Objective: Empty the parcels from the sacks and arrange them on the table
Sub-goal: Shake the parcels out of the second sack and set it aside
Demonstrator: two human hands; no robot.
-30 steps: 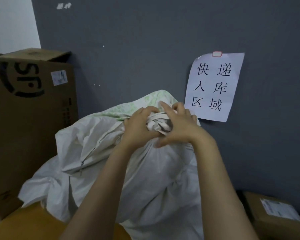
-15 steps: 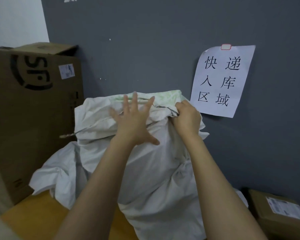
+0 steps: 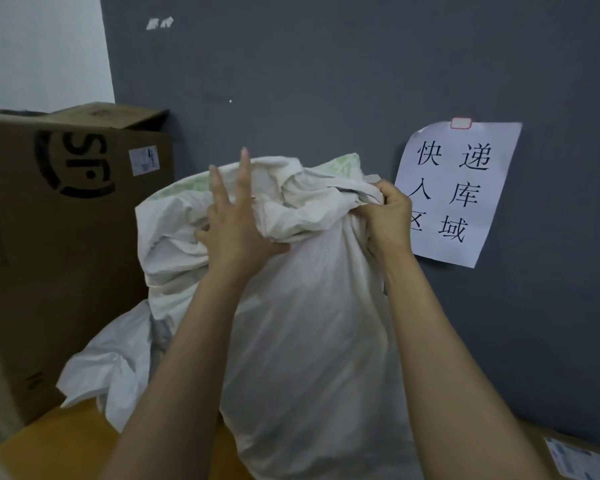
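Sack point(image 3: 309, 323) of white woven material is seen standing upright and full against the grey wall point(image 3: 326, 81), its lower end hidden behind the person's forearms. Its crumpled mouth is gripped at the right side by the right hand point(image 3: 388, 216), whose fingers are curled tightly round a bunch of the fabric. The left hand point(image 3: 236, 230) is laid on the left side of the mouth, two fingers held straight and pointing up, the thumb stretched along a fold; no fabric is seen to be grasped by it. A second, slacker white sack point(image 3: 108, 368) is slumped just beside the first, at its lower left, on a yellow-brown surface point(image 3: 66, 441). A large cardboard box point(image 3: 66, 254) is stood to the left, and a paper sign point(image 3: 465, 161) with printed characters is fixed to the wall on the right. A labelled parcel point(image 3: 575, 459) is partly seen at the lower right corner.
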